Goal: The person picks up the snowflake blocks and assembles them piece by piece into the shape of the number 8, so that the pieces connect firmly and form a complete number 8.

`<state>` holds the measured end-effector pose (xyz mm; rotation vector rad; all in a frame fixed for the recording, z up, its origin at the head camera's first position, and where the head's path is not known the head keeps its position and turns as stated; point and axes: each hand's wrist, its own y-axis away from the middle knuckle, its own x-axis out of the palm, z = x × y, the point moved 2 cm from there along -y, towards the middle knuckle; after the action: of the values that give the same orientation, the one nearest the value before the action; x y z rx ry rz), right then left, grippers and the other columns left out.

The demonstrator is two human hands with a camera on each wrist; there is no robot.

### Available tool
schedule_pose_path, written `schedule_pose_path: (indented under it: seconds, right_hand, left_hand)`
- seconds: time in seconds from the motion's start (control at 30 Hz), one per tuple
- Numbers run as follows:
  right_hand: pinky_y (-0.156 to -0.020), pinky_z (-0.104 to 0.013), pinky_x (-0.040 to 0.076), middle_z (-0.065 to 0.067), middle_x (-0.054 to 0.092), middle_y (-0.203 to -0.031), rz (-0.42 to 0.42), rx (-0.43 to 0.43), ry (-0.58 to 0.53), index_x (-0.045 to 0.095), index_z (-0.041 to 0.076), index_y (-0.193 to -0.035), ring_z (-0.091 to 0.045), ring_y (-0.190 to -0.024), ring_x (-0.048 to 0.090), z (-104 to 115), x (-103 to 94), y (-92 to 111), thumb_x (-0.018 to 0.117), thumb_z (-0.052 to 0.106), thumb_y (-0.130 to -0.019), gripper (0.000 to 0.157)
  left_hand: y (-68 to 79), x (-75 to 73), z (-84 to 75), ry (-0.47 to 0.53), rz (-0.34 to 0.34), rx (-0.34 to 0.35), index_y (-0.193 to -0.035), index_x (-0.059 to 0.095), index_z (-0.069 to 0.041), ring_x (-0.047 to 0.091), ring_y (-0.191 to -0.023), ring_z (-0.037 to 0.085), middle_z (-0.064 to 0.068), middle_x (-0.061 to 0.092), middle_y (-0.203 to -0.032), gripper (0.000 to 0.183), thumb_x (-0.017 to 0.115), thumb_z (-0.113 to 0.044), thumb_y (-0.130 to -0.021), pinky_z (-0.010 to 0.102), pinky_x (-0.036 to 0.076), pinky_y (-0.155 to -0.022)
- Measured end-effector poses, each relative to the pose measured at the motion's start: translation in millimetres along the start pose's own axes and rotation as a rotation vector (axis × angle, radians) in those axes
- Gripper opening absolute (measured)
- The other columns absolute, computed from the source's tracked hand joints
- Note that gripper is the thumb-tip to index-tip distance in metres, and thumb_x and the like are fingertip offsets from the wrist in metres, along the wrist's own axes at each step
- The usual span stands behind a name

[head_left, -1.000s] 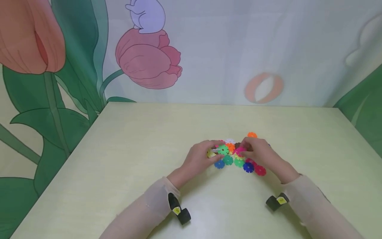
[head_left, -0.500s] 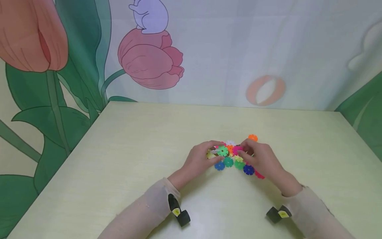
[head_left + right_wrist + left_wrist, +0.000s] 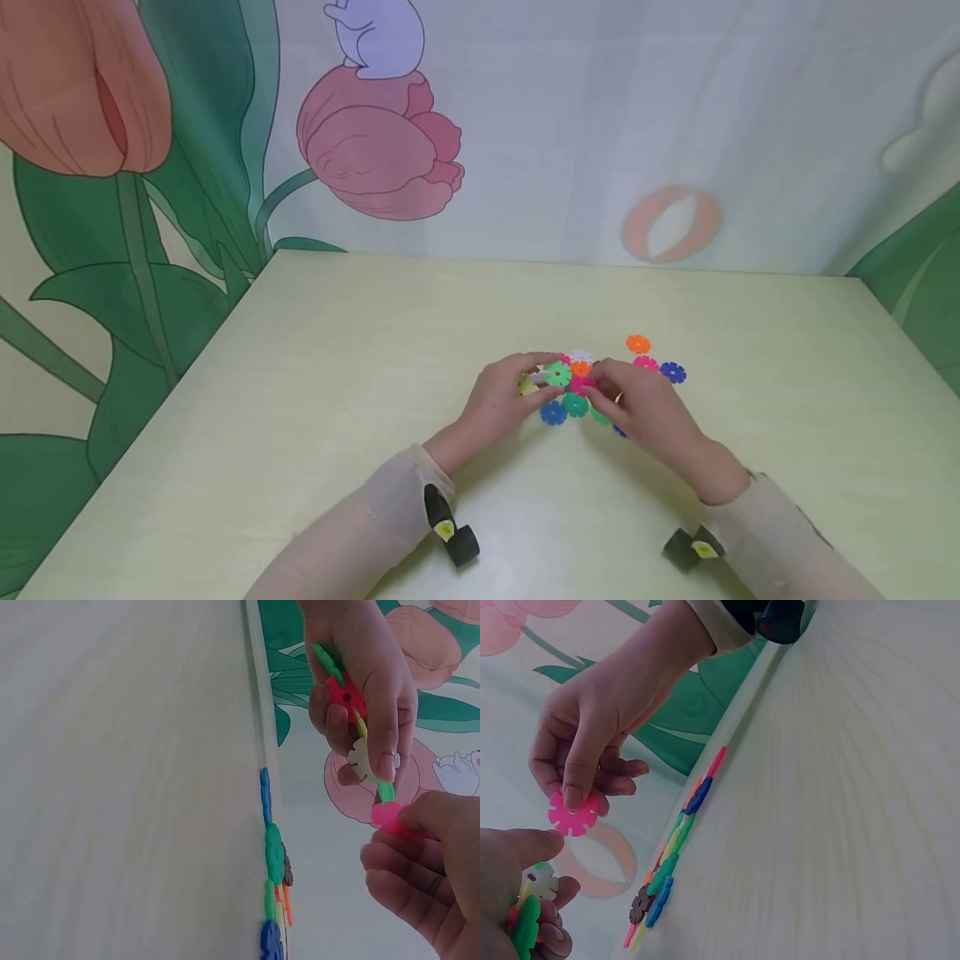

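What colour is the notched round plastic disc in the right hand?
Bright pink; the left wrist view best shows this notched round plastic disc.

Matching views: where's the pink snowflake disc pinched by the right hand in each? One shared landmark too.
Head: pink snowflake disc right of and below centre, in the right hand.
Left wrist: far left, just below mid-height.
Right wrist: right of centre, just below mid-height.
Shared landmark: teal-green disc on the table, beside a blue disc.
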<state>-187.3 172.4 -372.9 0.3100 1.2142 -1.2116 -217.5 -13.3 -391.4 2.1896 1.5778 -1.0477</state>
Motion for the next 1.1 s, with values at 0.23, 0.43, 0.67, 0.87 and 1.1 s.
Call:
schedule_pose_path:
  seconds: [0.23, 0.43, 0.67, 0.87, 1.1]
  right_hand:
    - [-0.054, -0.016, 0.046, 0.002, 0.061, -0.068, -0.06, -0.083, 0.04, 0.06, 0.008, -0.085, -0.005, -0.059, 0.052, -1, 4.4, 1, 0.076, 0.003, -0.079, 0.017]
    - [-0.054, -0.016, 0.045, 0.003, 0.057, -0.067, -0.082, -0.104, 0.056, 0.059, 0.008, -0.083, -0.004, -0.059, 0.047, 1, 6.1, 1, 0.076, 0.004, -0.078, 0.018]
    - [-0.056, -0.018, 0.05, 0.0, 0.058, -0.07, -0.16, -0.14, 0.08, 0.059, 0.007, -0.082, -0.007, -0.061, 0.052, 9, 9.8, 2, 0.078, 0.0, -0.076, 0.021]
    - [-0.06, -0.024, 0.054, -0.002, 0.062, -0.076, -0.181, -0.142, 0.049, 0.062, 0.006, -0.086, -0.011, -0.065, 0.058, 6, 13.7, 3, 0.077, 0.0, -0.077, 0.019]
    - [-0.063, -0.025, 0.054, -0.005, 0.068, -0.083, -0.126, 0.004, -0.019, 0.067, 0.004, -0.095, -0.012, -0.067, 0.06, -9, 10.6, -4, 0.073, 0.003, -0.082, 0.014]
  left_hand:
    - [-0.5, 0.3, 0.9, -0.007, 0.015, -0.011, -0.127, 0.063, -0.016, 0.062, -0.114, 0.022, 0.005, 0.065, -0.127, 0.043, 0.072, -0.027, -0.086, 0.037, 0.05, -0.096]
    - [0.0, -0.5, -3.7, -0.014, 0.037, -0.019, -0.126, 0.063, -0.014, 0.061, -0.118, 0.023, 0.006, 0.066, -0.126, 0.043, 0.072, -0.027, -0.086, 0.037, 0.05, -0.096]
    - [4.7, 2.8, -9.7, -0.029, 0.008, -0.032, -0.125, 0.063, -0.011, 0.062, -0.116, 0.024, 0.007, 0.067, -0.124, 0.042, 0.072, -0.025, -0.086, 0.037, 0.05, -0.096]
    - [8.7, 6.5, -12.5, -0.02, -0.005, -0.047, -0.126, 0.061, -0.01, 0.064, -0.109, 0.023, 0.006, 0.067, -0.121, 0.043, 0.071, -0.025, -0.087, 0.033, 0.053, -0.09]
    - [5.1, 4.1, -9.7, 0.198, 0.099, -0.116, -0.134, 0.05, -0.01, 0.059, -0.074, 0.015, 0.009, 0.063, -0.105, 0.049, 0.063, -0.032, -0.092, 0.023, 0.048, -0.067]
